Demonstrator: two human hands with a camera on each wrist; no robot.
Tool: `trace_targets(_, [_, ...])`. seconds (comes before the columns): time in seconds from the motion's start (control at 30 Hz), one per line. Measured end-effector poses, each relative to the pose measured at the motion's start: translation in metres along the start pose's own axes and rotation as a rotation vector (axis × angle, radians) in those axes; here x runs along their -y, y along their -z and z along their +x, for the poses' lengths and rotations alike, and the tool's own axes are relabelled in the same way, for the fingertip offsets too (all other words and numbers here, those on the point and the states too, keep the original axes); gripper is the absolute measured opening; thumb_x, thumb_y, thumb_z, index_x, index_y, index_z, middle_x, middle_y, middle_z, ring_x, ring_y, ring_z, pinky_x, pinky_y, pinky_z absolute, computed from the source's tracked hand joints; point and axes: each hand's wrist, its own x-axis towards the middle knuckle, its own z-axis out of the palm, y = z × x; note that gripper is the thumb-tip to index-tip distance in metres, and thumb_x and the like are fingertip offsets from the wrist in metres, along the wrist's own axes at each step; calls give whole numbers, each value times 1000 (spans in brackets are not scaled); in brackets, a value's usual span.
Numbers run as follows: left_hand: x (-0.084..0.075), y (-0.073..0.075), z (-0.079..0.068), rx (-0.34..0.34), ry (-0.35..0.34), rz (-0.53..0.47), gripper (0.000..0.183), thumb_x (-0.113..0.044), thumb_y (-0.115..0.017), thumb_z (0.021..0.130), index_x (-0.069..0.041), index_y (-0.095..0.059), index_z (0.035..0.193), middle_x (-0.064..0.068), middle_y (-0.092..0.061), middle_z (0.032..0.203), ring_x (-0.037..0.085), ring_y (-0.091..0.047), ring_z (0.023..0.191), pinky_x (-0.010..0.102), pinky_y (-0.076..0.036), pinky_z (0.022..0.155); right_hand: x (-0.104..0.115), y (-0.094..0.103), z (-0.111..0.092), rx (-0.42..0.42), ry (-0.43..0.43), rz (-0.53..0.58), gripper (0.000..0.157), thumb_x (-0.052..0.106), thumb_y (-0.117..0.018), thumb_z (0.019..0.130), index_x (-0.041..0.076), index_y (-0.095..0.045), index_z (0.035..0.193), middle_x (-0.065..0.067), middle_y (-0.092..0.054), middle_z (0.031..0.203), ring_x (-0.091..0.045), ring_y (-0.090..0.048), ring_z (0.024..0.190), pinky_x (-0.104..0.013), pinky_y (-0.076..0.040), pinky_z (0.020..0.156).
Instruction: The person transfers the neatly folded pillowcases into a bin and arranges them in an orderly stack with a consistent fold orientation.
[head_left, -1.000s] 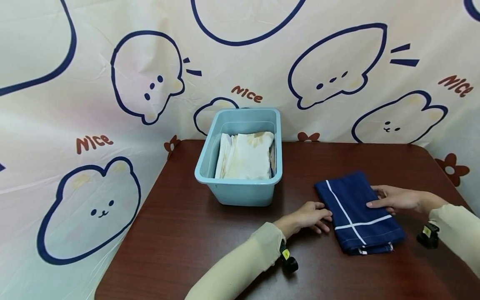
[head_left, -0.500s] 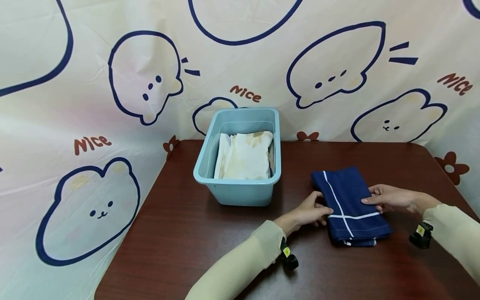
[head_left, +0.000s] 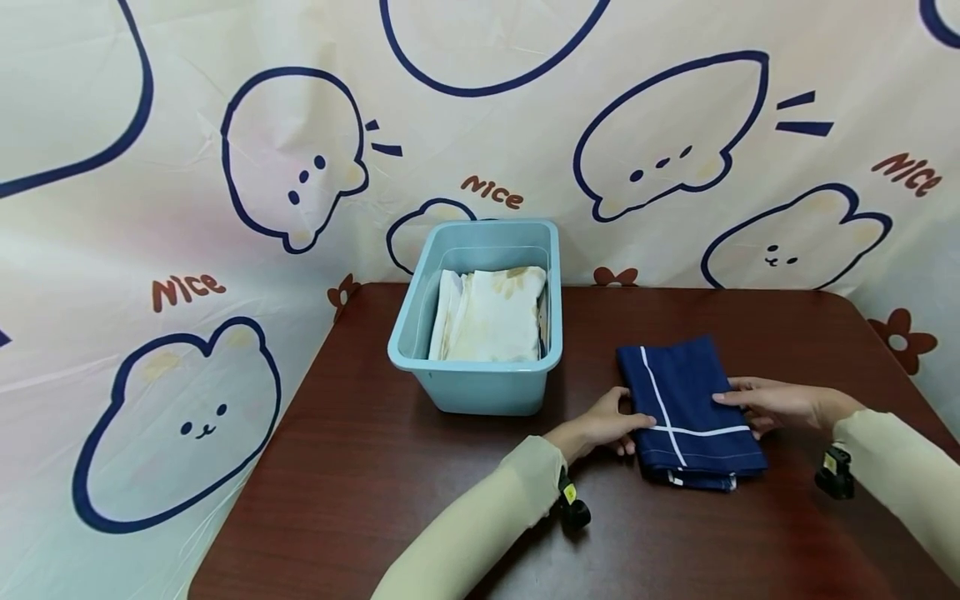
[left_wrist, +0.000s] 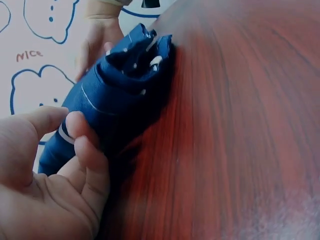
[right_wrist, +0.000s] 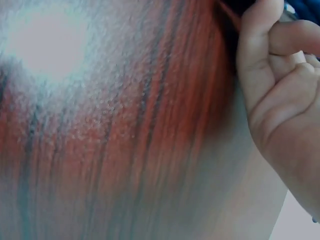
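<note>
A folded navy cloth with crossing white stripes lies on the right side of the table, between both hands. My left hand pinches its left edge, thumb on top. In the left wrist view that hand has its fingers curled at the edge of the cloth, and the layered folds show at the near end. At the opposite edge my right hand grips the cloth with the thumb above and the fingers partly hidden beneath. The right wrist view shows the right hand with bent fingers; only a sliver of cloth appears there.
A light blue plastic bin stands at the back of the brown table, left of the cloth. Inside are folded white cloths with a tan pattern. Behind the table hangs a printed sheet with cartoon drawings.
The navy cloth has shifted left and turned slightly straighter, the right hand moving left with it. My left hand has gone from beside the cloth to pinching its left edge.
</note>
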Motion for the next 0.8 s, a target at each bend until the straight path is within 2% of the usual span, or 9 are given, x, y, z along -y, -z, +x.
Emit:
trace_targets(0.07, [0,1,2,14,0,-11,71,-21,-71,93,-11,-33,152,8,-60,87,12,-53,47,23,-45,44,-3,2,3,-11,-2,7,78,40,-44,108,-11,-7,154,-4,-71,104,-12,-63,74,-34,-58,78])
trace_targets(0.17, [1,3,3,45,3,-20,75,-20,-71,94,-11,-28,156,10,-62,87,13,-54,47,23,-46,44,-7,4,4,-12,14,21,73,40,-44,108,-10,-14,151,-2,-72,93,-8,-51,58,-32,-57,74])
trace_targets(0.3, [3,4,4,70,9,-28,78,-19,-70,95,-12,-24,158,10,-62,79,13,-54,46,23,-47,44,-13,8,4,4,45,56,64,39,-42,109,-7,-24,149,0,-72,94,-5,-48,55,-33,-58,76])
trace_targets(0.47, [2,3,5,71,3,-43,79,-19,-69,95,-12,-23,159,10,-63,78,12,-56,46,23,-48,44,-18,14,2,22,77,70,51,38,-40,110,0,-33,144,1,-72,93,-4,-45,53,-33,-58,78])
trace_targets(0.57, [2,2,5,74,6,-41,78,-19,-69,96,-11,-23,158,11,-64,79,13,-57,46,23,-48,44,-21,15,2,28,69,79,54,39,-39,110,-1,-31,145,1,-72,94,-3,-45,53,-34,-58,81])
trace_targets(0.7, [3,2,4,76,18,-48,74,-22,-68,97,-12,-25,157,11,-64,94,13,-58,47,23,-49,44,-24,16,2,21,66,95,64,41,-36,110,-7,-21,150,-2,-73,102,-3,-46,53,-36,-58,88])
trace_targets(0.8, [3,4,3,72,24,-63,71,-26,-66,98,-13,-26,156,13,-64,101,13,-58,47,24,-49,45,-24,14,2,45,90,116,60,39,-35,111,-5,-23,150,-5,-74,109,-2,-45,53,-37,-59,90])
